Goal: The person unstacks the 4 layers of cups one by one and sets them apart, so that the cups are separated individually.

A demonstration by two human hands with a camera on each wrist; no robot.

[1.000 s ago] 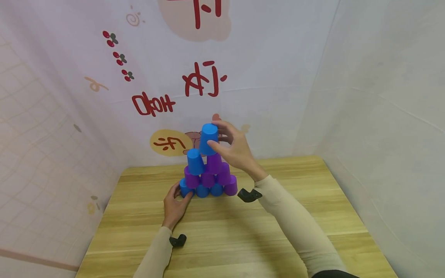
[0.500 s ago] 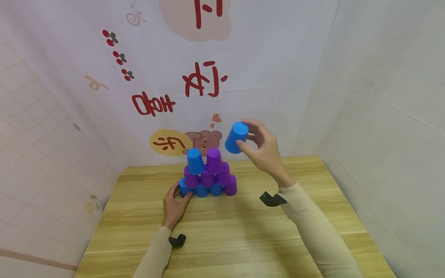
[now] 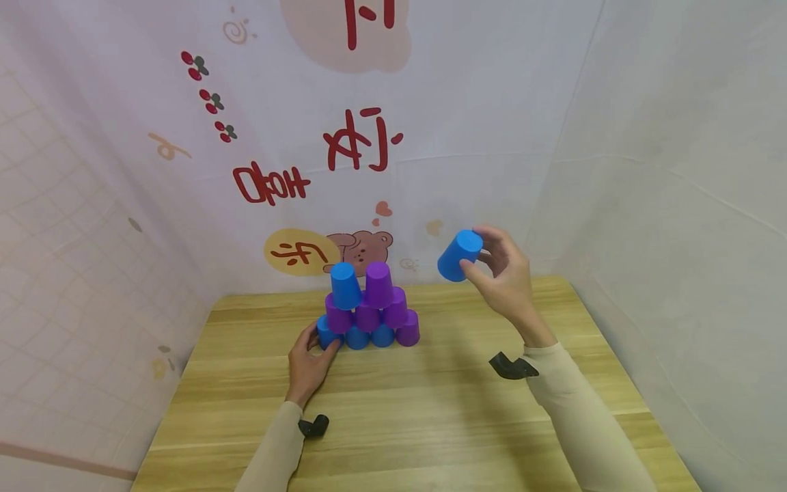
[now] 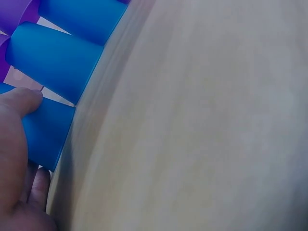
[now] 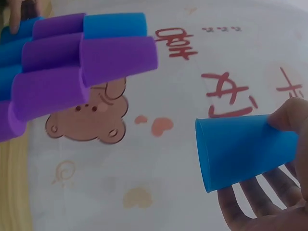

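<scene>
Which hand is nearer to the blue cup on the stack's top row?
Left. The left hand is below and slightly left of the top blue cup, gripping the bottom-left cup; the right hand is farther away, to the right, holding a separate cup.

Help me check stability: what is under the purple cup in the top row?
The middle purple cup and right purple cup of the row below. The top purple cup hides part of their tops and its own inside.

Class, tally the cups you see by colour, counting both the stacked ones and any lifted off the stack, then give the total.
Blue cups: 5 (4 stacked, 1 held up in the right hand)
Purple cups: 5 (all stacked)
Total: 10 cups
</scene>
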